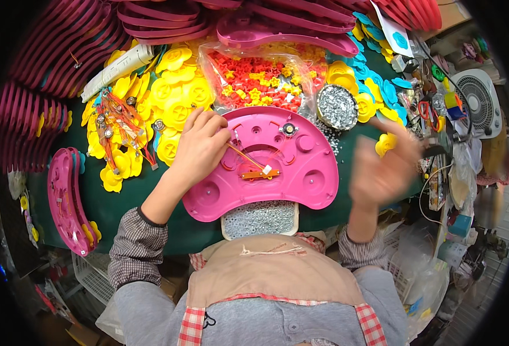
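Observation:
A pink curved plastic shell (249, 199) lies hollow side up in front of me. Inside it sit a small orange circuit board (260, 174) with a white plug and wires, and a round metal speaker (289, 130) near the far edge. My left hand (202, 141) is closed over the shell's far left rim, its fingers curled beside the wires; the undersides of the fingers are hidden. To the right of the shell, my right hand (384, 167) is smeared by motion, near a yellow flower-shaped piece (386, 144).
A round tin of screws (337, 108) stands behind the shell; a white tray of small metal parts (260, 220) is partly under it. Yellow flower pieces (176, 95), wired speakers (116, 127) and a bag of red and yellow bits (260, 75) surround it. A fan (478, 101) stands right.

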Motion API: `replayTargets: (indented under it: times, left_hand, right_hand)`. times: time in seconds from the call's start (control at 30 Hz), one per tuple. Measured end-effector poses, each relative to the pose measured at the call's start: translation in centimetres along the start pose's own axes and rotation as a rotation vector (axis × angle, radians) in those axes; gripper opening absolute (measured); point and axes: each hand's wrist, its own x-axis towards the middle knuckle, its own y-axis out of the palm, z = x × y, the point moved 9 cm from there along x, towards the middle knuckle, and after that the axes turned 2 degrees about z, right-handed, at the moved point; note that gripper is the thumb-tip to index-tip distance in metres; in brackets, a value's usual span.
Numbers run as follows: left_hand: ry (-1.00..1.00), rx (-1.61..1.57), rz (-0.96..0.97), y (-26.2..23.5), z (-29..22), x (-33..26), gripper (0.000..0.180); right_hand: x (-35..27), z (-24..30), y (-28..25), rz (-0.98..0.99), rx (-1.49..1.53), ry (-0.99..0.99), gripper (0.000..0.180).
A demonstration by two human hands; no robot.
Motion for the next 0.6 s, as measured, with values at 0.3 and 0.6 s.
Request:
replayTargets:
  times: [0.3, 0.6]
  left_hand:
    - [0.006, -0.124, -0.024, -1.2, -0.7, -1.6, 0.015]
    - [-0.228, -0.379, 0.089, 0.9, -1.5, -3.7, 0.015]
  right_hand:
    - [-5.6, 1.1, 20.9, 1.064, 0.081, -0.347, 0.016]
    - [-4.6, -2.0, 17.2, 0.792, 0.250, 0.080, 0.012]
